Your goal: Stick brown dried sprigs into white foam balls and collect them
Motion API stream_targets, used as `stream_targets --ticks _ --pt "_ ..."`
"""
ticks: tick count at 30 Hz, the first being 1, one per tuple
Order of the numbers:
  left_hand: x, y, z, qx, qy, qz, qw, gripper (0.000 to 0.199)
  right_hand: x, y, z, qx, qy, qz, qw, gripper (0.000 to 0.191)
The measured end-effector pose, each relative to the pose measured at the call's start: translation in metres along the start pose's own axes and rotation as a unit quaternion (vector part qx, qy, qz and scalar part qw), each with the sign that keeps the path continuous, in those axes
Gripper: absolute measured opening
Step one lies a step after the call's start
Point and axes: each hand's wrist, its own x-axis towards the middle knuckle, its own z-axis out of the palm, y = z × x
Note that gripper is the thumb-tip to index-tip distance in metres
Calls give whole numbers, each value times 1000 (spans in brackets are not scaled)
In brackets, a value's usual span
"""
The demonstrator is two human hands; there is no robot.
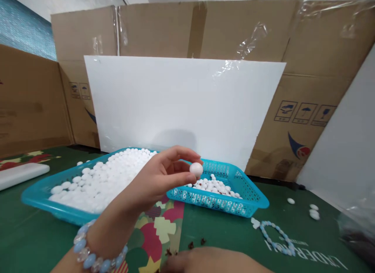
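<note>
Aloft, left hand (165, 173) pinches ball (196, 170) near basket rim (260, 203).

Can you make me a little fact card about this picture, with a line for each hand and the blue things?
Left hand: pinching one white ball
Right hand: bottom edge, blurred, near dark bits; grip unclear
Tray: blue, heaped with white balls
Basket: blue, holey sides, white balls inside
Worn bracelet: around left wrist
Other bracelet: lying right of the basket, partly over lettering
</note>
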Motion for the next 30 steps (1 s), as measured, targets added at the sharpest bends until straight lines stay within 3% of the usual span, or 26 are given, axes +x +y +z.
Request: stream_targets --ticks 7,12,15,20,26,30 --pt "0 -2 2 6 13 30 999 13 -5 -7 -5 -61 -12 -22 998 20" --pt "1 0 4 -12 25 -10 1000 12 -7 2 -3 -153 104 -90 979 17" --pt "1 1 5 -21 27 -36 999 18 -11 2 -6 -199 137 -115 964 12" --pt "1 1 7 5 33 -35 999 18 -23 -11 -22 -206 90 -77 971 11" --pt "2 -1 6 27 -13 -39 999 16 -30 -14 -26 -158 92 -71 981 16" --pt "2 -2 4 56 -41 -56 996 15 -34 -18 -32 -134 34 -32 990 24"
